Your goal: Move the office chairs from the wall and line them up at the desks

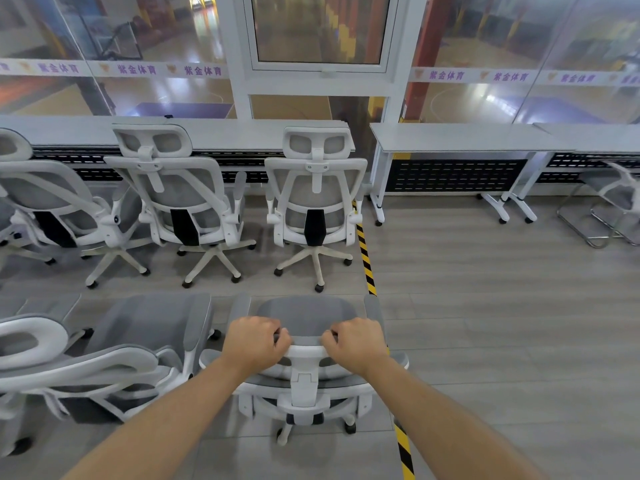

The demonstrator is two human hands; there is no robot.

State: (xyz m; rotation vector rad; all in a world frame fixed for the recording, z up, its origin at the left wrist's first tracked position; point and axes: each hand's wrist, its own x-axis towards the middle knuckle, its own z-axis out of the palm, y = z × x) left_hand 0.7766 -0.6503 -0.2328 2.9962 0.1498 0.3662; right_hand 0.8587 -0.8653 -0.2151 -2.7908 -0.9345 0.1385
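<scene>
A white-framed grey mesh office chair (306, 317) stands right in front of me, its back towards me. My left hand (254, 344) grips the left side of its headrest and my right hand (356, 341) grips the right side, fingers curled over the top edge. Three matching chairs stand in a row ahead, facing the long white desk (214, 131): one at the right end (315, 192), one in the middle (173, 192) and one at the left edge (45, 202). Another chair (114, 355) stands close on my left.
A second white desk (457, 136) on castors stands to the right with bare floor before it. A chrome-framed chair (613, 209) sits at the far right. Yellow-black hazard tape (367, 261) runs along the floor. Glass windows rise behind the desks.
</scene>
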